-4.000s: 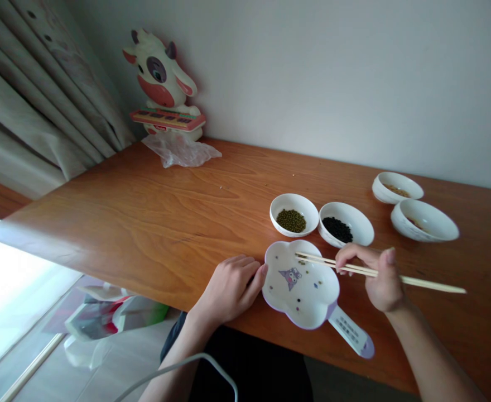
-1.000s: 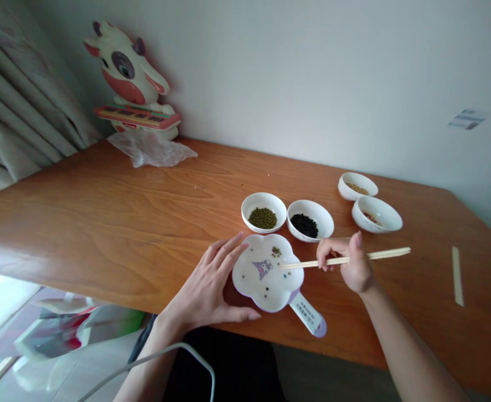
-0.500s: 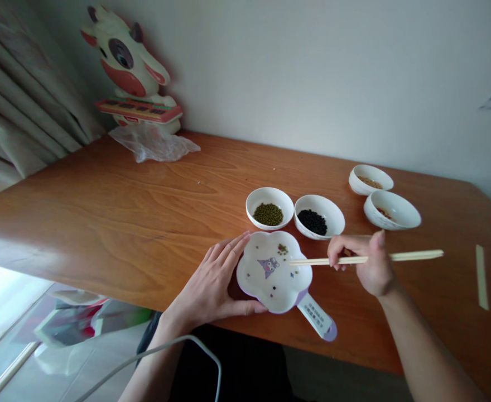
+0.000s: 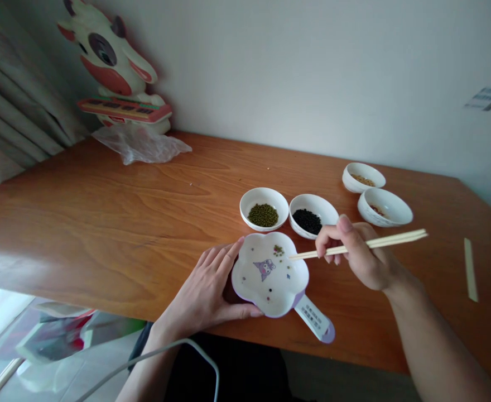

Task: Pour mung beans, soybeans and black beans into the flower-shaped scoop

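A white flower-shaped dish (image 4: 251, 287) with a purple edge and a handle sits at the table's front edge. My left hand (image 4: 212, 285) steadies its left side, thumb at the near rim and fingers along the far rim. Pale wooden chopsticks (image 4: 390, 240) are gripped in my right hand (image 4: 360, 251). Their tips are close together over the dish's right part, beside a few small beans. One dark bean lies lower in the dish. Just behind it stand a white bowl of green beans (image 4: 263, 215) and a white bowl of black beans (image 4: 307, 221).
Two more white bowls stand farther right: one with tan grains (image 4: 362, 180), one with reddish bits (image 4: 378, 211). A cow-shaped toy keyboard (image 4: 124, 109) and a crumpled plastic bag (image 4: 145, 146) are at the back left. A pale strip (image 4: 470, 271) lies on the right. A cable (image 4: 157, 349) crosses my left forearm.
My right hand has turned, so the chopsticks now slant more steeply, with their rear ends raised. The tips stay over the dish. The whole view has shifted slightly; my left hand keeps its place.
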### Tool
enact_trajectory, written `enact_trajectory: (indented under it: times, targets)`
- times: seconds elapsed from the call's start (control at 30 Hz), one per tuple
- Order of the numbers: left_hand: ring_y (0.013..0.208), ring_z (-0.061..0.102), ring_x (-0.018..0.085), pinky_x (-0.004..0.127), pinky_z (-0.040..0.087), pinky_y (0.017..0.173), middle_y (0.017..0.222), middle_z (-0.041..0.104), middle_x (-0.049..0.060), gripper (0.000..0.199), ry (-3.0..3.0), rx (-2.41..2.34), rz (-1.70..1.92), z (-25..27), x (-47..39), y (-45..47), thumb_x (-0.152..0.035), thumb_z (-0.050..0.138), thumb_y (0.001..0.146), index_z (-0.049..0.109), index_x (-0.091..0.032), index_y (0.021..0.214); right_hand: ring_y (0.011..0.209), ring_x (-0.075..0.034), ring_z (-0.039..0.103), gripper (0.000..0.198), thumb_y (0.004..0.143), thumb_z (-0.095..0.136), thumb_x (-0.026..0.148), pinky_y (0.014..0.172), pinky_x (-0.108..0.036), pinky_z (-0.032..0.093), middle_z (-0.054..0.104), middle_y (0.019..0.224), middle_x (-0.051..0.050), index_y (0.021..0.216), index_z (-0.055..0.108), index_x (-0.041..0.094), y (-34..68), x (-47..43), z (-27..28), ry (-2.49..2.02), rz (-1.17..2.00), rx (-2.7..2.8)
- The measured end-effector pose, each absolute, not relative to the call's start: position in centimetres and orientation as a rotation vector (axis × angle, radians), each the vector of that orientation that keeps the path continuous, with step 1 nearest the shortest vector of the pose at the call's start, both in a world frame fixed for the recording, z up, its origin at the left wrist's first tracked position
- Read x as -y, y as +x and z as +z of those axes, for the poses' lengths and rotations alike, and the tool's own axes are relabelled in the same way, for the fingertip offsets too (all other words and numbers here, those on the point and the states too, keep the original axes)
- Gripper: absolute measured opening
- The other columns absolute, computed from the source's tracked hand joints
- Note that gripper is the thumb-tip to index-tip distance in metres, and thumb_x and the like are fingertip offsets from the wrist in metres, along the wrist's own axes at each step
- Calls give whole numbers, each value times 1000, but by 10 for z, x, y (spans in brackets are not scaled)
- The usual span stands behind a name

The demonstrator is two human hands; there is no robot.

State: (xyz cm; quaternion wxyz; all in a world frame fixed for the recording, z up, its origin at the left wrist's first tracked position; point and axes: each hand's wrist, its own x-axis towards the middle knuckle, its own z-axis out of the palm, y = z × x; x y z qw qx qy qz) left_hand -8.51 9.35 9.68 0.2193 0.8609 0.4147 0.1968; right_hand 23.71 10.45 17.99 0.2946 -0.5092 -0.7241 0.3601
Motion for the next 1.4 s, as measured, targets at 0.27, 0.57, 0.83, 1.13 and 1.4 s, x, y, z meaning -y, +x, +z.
enact_trajectory:
  times: [0.27, 0.57, 0.83, 1.13, 1.4]
  targets:
    - [139, 49, 39, 57, 39, 117, 162, 43, 15, 120, 2382, -1148, 564, 98, -94, -86, -82, 72, 73, 17, -29, 166, 52, -17, 57, 87, 101, 11, 73, 51, -32, 44, 61, 55, -7, 63, 69, 21, 258, -113, 162, -1288, 1094, 1875]
    - [141, 48, 37, 55, 37, 119, 160, 45, 16, 122, 2381, -1140, 558, 99, -93, -85, -84, 68, 74, 15, -26, 166, 50, -17, 57, 85, 104, 13, 68, 50, -31, 43, 61, 53, -6, 66, 71, 20, 255, -110, 160, -1357, 1053, 1902]
    - [141, 48, 38, 55, 36, 118, 159, 47, 15, 120, 2383, -1140, 575, 97, -93, -85, -82, 70, 75, 16, -26, 166, 52, -18, 58, 84, 103, 16, 70, 50, -34, 43, 63, 58, -8, 68, 74, 21, 258, -101, 152, -1203, 935, 1812]
    - [138, 51, 40, 57, 39, 116, 157, 48, 16, 122, 2409, -1145, 571, 95, -94, -86, -82, 71, 74, 12, -29, 167, 53, -17, 59, 79, 107, 16, 62, 53, -32, 45, 65, 60, -5, 70, 72, 21, 255, -97, 145, -1213, 932, 1888]
    - [138, 51, 39, 56, 40, 116, 159, 46, 16, 123, 2414, -1171, 551, 94, -93, -87, -82, 71, 73, 12, -29, 167, 55, -17, 61, 73, 107, 21, 62, 55, -32, 45, 66, 62, -4, 72, 72, 23, 249, -94, 143, -1084, 832, 1914]
